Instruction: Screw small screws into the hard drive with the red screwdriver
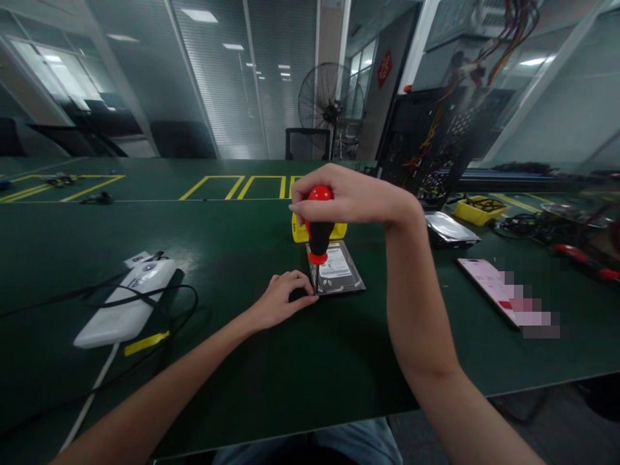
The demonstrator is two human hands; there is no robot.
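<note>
A hard drive (338,270) lies flat on the green table (232,232), label side up. My right hand (346,197) grips the top of a red and black screwdriver (319,236), which stands upright with its tip at the drive's near left corner. My left hand (283,298) rests on the table just left of that corner, its fingers curled around the screwdriver's shaft near the tip.
A white power strip (126,302) with black cables lies at the left. A yellow tray (299,231) sits behind the drive. At the right are a second drive (450,229), a phone (489,281), a yellow bin (479,210) and an open computer case (436,142).
</note>
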